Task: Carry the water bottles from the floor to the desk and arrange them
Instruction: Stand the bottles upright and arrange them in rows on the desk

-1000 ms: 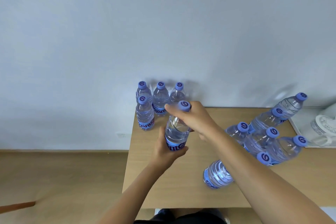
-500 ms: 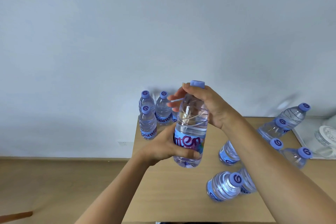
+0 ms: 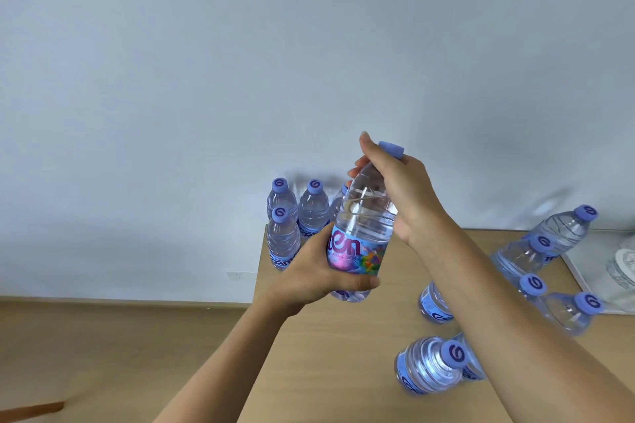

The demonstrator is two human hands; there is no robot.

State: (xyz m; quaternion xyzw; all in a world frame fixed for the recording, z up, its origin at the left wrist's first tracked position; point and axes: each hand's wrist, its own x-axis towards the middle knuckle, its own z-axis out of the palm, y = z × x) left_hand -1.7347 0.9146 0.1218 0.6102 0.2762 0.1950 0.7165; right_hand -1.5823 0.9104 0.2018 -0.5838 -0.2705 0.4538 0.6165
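The left hand [image 3: 319, 271] wraps the label of a clear, purple-capped plastic water bottle [image 3: 364, 227] lifted above the wooden desk [image 3: 343, 354]; the right hand [image 3: 395, 189] curls round its neck. Full, it likely feels heavy and slick-walled, so this grip suits.

held bottle [image 3: 360, 233] label partly reads "en", caps [image 3: 280, 183] perhaps "6"

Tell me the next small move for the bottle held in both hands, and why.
Probably lower the held bottle upright beside the standing group at the desk's back left corner. The left hand grips its label, the right hand its neck, and it hangs above the desk.
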